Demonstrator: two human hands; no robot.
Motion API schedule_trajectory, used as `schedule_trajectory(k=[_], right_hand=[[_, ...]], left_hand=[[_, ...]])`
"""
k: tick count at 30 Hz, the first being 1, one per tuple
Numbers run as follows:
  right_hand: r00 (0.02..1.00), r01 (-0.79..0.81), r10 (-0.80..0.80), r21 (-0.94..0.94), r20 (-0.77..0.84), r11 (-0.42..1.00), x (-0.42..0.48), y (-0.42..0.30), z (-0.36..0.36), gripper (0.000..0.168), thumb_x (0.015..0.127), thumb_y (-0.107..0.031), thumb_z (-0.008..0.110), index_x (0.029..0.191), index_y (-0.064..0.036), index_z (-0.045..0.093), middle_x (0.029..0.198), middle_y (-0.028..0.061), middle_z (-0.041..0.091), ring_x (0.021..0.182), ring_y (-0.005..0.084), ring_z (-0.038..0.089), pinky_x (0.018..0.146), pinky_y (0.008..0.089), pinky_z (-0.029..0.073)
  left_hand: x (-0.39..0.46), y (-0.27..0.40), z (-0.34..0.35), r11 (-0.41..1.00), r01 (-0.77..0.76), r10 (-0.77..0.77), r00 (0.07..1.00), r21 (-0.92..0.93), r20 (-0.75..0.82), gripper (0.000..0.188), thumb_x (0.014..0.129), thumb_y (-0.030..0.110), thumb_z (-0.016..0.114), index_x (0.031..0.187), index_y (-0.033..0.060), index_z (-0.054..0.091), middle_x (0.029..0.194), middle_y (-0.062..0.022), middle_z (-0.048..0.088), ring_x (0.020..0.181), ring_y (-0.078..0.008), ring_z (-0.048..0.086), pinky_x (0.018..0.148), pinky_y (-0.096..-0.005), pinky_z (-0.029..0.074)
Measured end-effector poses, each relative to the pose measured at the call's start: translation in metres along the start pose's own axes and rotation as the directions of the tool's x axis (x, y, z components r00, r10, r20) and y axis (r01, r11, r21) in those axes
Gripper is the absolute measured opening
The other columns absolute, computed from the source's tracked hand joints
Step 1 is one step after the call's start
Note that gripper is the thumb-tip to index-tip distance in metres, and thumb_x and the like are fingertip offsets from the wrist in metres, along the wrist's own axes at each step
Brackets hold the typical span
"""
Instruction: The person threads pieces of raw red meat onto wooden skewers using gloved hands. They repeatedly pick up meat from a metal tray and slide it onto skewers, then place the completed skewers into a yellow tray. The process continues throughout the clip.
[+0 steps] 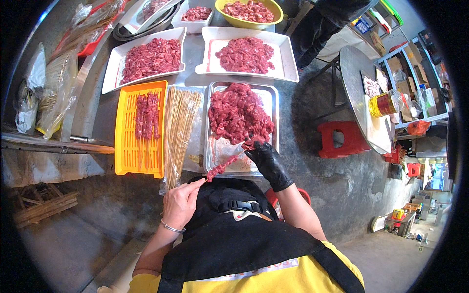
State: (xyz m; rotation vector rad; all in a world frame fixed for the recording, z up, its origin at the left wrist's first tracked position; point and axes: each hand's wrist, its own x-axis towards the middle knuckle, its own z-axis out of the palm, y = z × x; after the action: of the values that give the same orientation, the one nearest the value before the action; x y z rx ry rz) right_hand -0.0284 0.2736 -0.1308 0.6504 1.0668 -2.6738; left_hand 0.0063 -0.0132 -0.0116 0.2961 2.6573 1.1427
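Note:
Bare but for a bracelet, my left hand [182, 202] grips the lower end of a skewer of raw red meat [222, 168], which slants up to the right. My right hand [269, 163], in a black glove, pinches a piece of raw meat [250, 143] at the skewer's upper tip. Both are over the near part of a metal tray [275, 121] that carries a heap of cut raw meat [240, 111]. Left of it lies a bundle of bamboo skewers [182, 124] in clear plastic. Several loaded skewers [147, 115] rest in an orange slotted tray [122, 146].
Behind stand two white trays [289, 62] of meat and a yellow bowl [222, 14]. Bagged skewers [56, 84] lie at the left. Rightward are a red stool [340, 141] and a round table [350, 73] with an oil bottle [383, 104]. A person's dark-clothed legs [317, 31] show beyond.

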Motion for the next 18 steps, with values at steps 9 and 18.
schedule_trajectory(k=[9,18], right_hand=[[0.958,0.272,-0.281,-0.496,0.058,0.825,-0.025,0.002,0.027,0.029,0.097,-0.020,0.058,0.120,-0.003,0.061,0.111,0.0084,0.067,0.098,0.0207,0.066,0.087,0.0351,0.055],[0.981,-0.169,0.136,0.251,0.142,0.953,-0.027,-0.015,0.010,0.034,0.097,-0.023,0.055,0.126,-0.007,0.055,0.119,0.0108,0.064,0.109,0.0245,0.062,0.094,0.0377,0.052]], left_hand=[[0.001,-0.011,0.009,0.982,0.044,-0.032,0.997,-0.181,0.064,0.025,0.090,0.008,0.060,0.112,0.0089,0.070,0.084,-0.0139,0.070,0.063,-0.0259,0.064,0.060,-0.0353,0.049],[0.004,-0.034,0.017,0.827,0.180,-0.056,0.969,-0.532,0.241,0.027,0.093,0.002,0.057,0.118,0.0071,0.069,0.081,0.0007,0.066,0.060,-0.0035,0.048,0.056,-0.0200,0.043]])
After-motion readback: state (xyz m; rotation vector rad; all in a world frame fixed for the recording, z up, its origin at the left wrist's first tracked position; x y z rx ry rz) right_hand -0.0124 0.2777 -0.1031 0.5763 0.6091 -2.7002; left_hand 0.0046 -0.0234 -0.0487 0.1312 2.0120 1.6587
